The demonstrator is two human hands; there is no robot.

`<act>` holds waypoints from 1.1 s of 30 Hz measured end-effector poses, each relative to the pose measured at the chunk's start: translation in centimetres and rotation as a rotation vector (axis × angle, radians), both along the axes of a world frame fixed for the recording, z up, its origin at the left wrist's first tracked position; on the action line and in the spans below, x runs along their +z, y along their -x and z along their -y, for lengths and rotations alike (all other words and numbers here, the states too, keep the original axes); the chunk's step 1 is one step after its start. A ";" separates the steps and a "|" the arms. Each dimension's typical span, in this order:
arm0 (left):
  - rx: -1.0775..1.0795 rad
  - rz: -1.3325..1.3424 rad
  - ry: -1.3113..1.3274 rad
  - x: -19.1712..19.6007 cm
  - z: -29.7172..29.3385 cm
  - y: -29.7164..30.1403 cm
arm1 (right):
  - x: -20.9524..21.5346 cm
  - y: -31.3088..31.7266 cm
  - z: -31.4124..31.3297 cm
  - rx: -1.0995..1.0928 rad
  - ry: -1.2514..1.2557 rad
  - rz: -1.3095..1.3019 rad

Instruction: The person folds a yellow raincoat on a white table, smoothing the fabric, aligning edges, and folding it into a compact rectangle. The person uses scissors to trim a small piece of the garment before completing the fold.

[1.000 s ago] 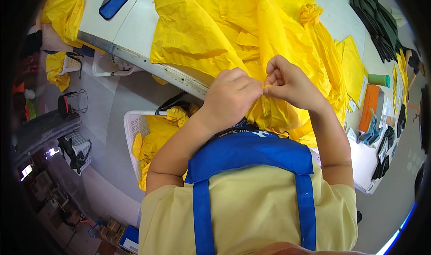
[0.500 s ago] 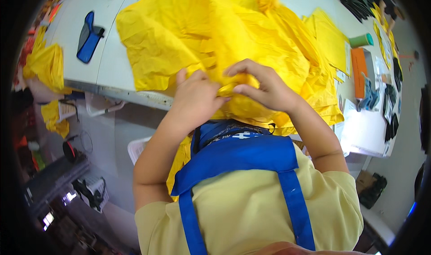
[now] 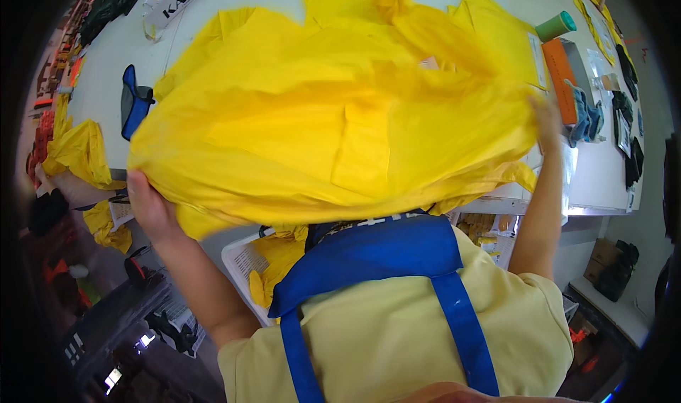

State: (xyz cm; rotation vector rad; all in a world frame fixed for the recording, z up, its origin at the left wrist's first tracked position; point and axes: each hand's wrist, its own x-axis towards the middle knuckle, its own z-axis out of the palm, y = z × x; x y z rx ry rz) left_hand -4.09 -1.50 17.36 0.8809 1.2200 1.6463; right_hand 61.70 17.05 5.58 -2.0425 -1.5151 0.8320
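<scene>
A large yellow garment of thin, creased cloth is spread wide in front of me, with a rectangular flap or pocket panel near its middle. Its near edge bows toward my blue apron. My left hand grips the garment's left edge, thumb on the near side and most fingers hidden under the cloth. At the opposite edge, my right hand is closed on the cloth, though motion smears its fingers. The far part of the garment lies bunched on the white table.
On the table at left lies a blue and black pouch-like item. To the right are folded yellow pieces, a green roll, an orange box and bluish gloves. A white basket with yellow cloth stands below the table edge.
My hands, earlier close together at a bunched bit of the yellow cloth, have moved far apart to either side. The garment is now stretched wide between them.
</scene>
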 end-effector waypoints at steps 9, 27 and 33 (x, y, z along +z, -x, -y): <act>-0.153 -0.798 0.353 3.4 -9.2 -1.9 | 5.3 10.3 1.2 0.233 -0.454 -0.486; -0.204 -0.485 0.368 0.7 -18.3 4.4 | -2.1 7.2 15.1 -0.024 0.250 -0.892; -0.211 -0.443 0.450 -1.9 -17.8 3.7 | -3.2 10.7 19.9 0.021 -0.371 0.163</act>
